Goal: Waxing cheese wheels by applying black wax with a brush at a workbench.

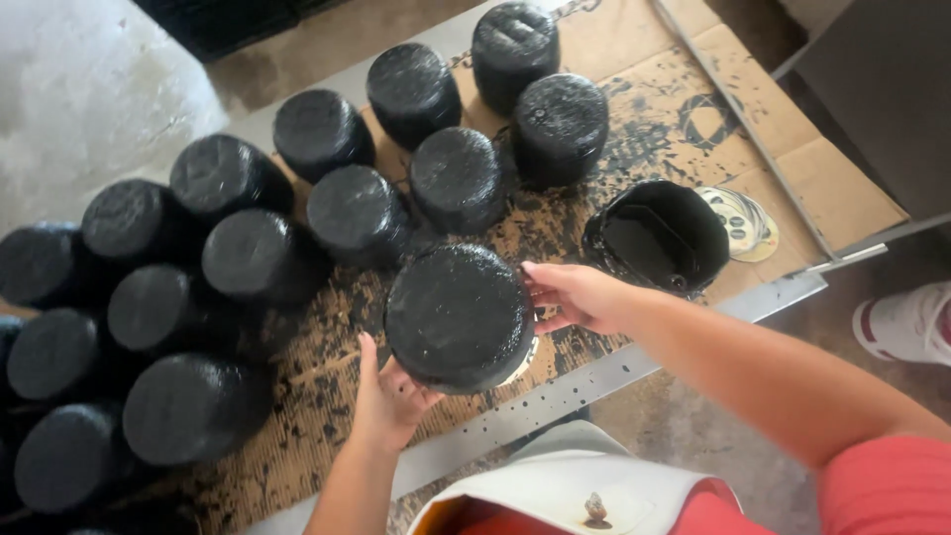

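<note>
both hands hold one black pot (pixel 458 315) upside down, maybe so wet paint can dry | left hand (pixel 389 396) cupped under its near edge | right hand (pixel 575 294) spread on its right side | pot over cardboard (pixel 654 109) near other black pots (pixel 258 258) | open paint tub (pixel 659 238) just right

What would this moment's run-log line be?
left hand: under black pot | right hand: on pot's side | paint tub: open, right | other pots: on stained cardboard

Soft daylight from the upper left, overexposed there; slight motion blur, edges softly distorted.
</note>
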